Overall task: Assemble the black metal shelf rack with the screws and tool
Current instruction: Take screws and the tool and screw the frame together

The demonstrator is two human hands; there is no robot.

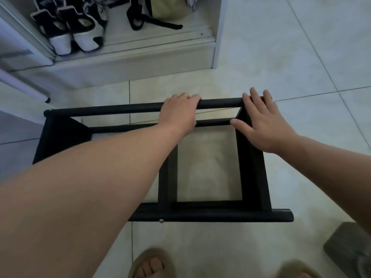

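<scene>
The rack (252,177) stands on the floor (281,57) at my feet (152,265), frame seemingly joined, one screw (161,221) showing in its near bar (220,216), my left hand (179,113) curled round the far bar (120,107), my right hand (263,125) flat on the corner, so I judge little remains.

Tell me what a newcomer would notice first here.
The black rack stands on the tiled floor at the centre. The left hand grips its far bar, and the right hand rests flat on its right corner. Black-and-white shoes sit in the cabinet at upper left.
</scene>
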